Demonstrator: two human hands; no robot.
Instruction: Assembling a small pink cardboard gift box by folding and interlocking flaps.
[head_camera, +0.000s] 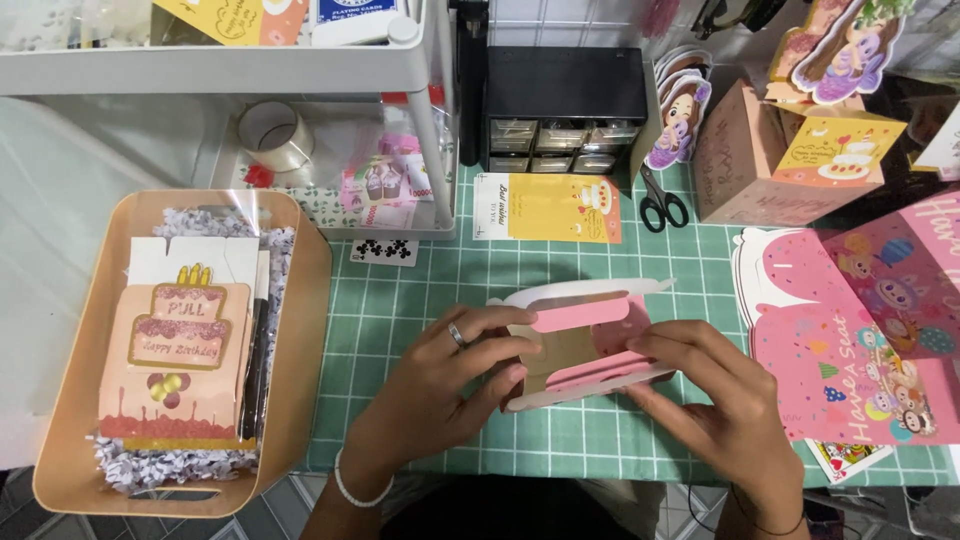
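Note:
A pink and white folded paper box (585, 340) lies on the green grid cutting mat (400, 300), held between both hands. My left hand (450, 385), with a ring and a white bracelet, grips the box's left end, fingers curled over its top edge. My right hand (715, 400) presses on the box's right side, thumb and fingers on the pink flaps. Part of the box is hidden under the fingers.
A tan tray (300, 340) with shredded paper and a cake-shaped card (175, 365) sits at left. Black scissors (660, 205), a yellow card (555, 208), a black mini drawer unit (565, 110), a pink box (770, 160) and pink printed sheets (850, 330) surround the mat. A tape roll (273, 135) lies on a white cart shelf.

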